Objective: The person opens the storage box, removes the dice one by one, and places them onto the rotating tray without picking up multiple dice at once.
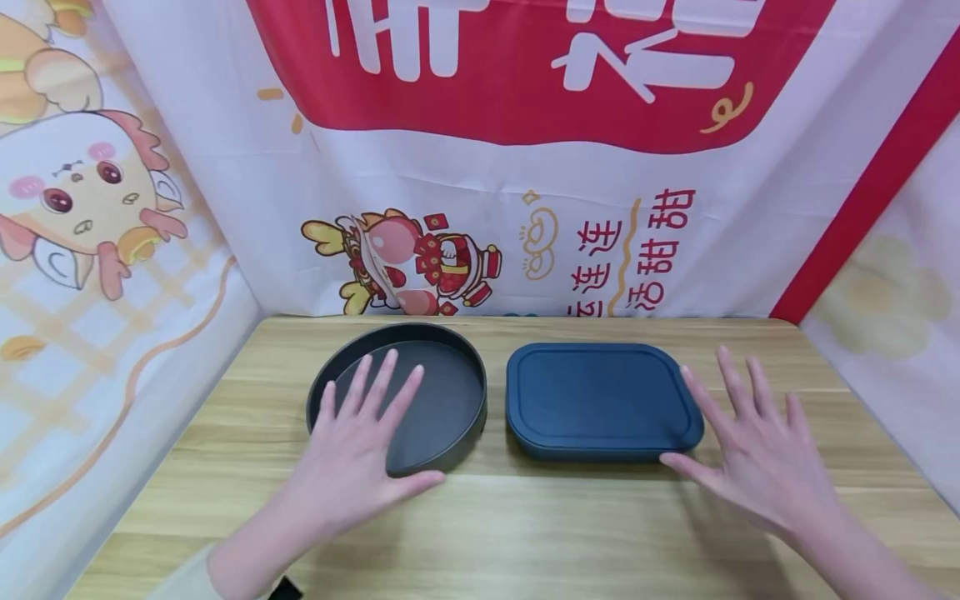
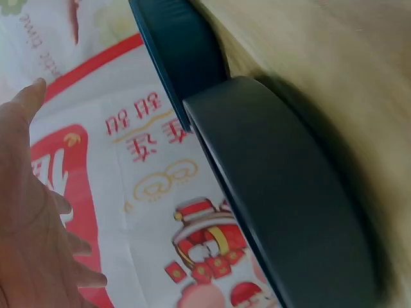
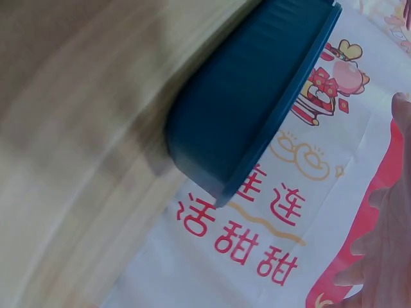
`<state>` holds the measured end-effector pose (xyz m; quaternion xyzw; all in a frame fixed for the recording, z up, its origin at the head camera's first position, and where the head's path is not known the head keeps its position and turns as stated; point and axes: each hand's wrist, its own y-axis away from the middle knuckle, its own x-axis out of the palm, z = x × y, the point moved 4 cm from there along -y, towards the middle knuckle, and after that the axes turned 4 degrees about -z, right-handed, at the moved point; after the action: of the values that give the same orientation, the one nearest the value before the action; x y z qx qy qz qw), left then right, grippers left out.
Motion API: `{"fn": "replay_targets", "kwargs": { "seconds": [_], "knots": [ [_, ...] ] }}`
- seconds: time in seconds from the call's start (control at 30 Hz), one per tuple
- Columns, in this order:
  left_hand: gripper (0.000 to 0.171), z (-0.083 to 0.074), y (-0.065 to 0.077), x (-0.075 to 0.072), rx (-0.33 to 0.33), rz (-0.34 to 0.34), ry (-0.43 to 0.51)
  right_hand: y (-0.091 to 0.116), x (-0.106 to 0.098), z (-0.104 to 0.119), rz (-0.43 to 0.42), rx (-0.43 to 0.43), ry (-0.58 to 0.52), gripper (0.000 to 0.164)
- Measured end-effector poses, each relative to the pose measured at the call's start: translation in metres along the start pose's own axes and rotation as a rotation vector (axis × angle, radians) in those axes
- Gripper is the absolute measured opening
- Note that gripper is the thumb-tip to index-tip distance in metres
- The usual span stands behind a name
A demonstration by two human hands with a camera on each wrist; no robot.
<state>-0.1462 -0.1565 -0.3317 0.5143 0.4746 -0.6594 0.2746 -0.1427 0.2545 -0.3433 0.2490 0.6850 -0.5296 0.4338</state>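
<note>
A round dark grey baking pan [image 1: 442,392] stands on the wooden table, its hollow side up. My left hand [image 1: 348,467] is spread above its near left part, fingers straight, holding nothing. In the left wrist view the pan's side wall [image 2: 289,192] shows, with the left hand [image 2: 32,224] apart from it. To the right of the pan sits a dark blue rounded-rectangular lidded box [image 1: 600,396]. My right hand [image 1: 765,462] hovers by the box's right end with fingers spread and nothing in it. The right wrist view shows the box's side [image 3: 244,96] and the right hand [image 3: 388,224] apart from it.
The light wooden table [image 1: 525,533] reaches back to a white and red printed cloth [image 1: 480,175]. More cloth [image 1: 90,275] hangs along the left side and the right side. A small black object [image 1: 286,589] shows beside the left sleeve.
</note>
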Motion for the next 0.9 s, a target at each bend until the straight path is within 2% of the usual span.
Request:
{"fn": "replay_targets", "kwargs": {
  "seconds": [0.17, 0.3, 0.43, 0.53, 0.7, 0.9],
  "knots": [
    [0.108, -0.014, -0.017, 0.0, 0.038, 0.004, -0.025, -0.01, -0.004, 0.006, 0.041, -0.015, 0.003, 0.105],
    [0.108, -0.024, -0.027, 0.002, 0.075, 0.012, -0.036, -0.017, -0.004, 0.011, 0.042, -0.047, 0.013, 0.103],
    [0.108, -0.034, -0.034, 0.012, 0.085, 0.025, 0.02, -0.02, 0.001, 0.016, 0.052, -0.086, 0.035, 0.102],
    [0.109, -0.044, -0.035, 0.022, 0.077, 0.025, 0.128, -0.022, 0.008, 0.018, 0.059, -0.12, 0.03, 0.101],
    [0.113, -0.063, -0.033, 0.035, 0.031, 0.035, 0.361, -0.022, 0.02, 0.021, 0.064, -0.171, 0.007, 0.098],
    [0.114, -0.08, -0.028, 0.053, -0.041, 0.079, 0.662, -0.017, 0.035, 0.015, 0.121, -0.16, -0.019, 0.099]
  ]
}}
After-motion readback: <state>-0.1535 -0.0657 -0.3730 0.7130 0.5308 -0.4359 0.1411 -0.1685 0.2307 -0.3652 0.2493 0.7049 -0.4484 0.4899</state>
